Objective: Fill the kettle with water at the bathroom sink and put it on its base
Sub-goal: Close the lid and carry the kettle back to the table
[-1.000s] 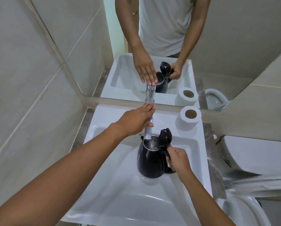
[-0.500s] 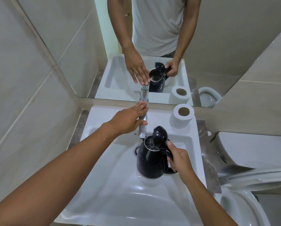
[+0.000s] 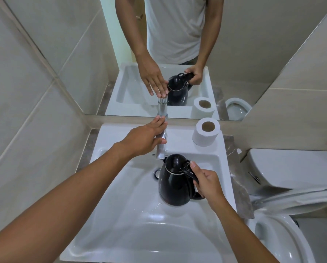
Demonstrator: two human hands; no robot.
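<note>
A black kettle is held upright over the white sink, its lid down. My right hand grips its handle, thumb on the lid's lever. The chrome tap stands just behind the kettle, with its spout beside the lid. My left hand lies flat on top of the tap, fingers stretched out toward the mirror. No water stream shows. The kettle's base is not in view.
A toilet paper roll stands on the sink's back right corner. The toilet with cistern and raised seat is close on the right. A mirror fills the wall behind, and a tiled wall bounds the left.
The kettle's lid, open under the running tap before, is now down. The kettle has shifted slightly right of the spout. My left hand stays on the tap.
</note>
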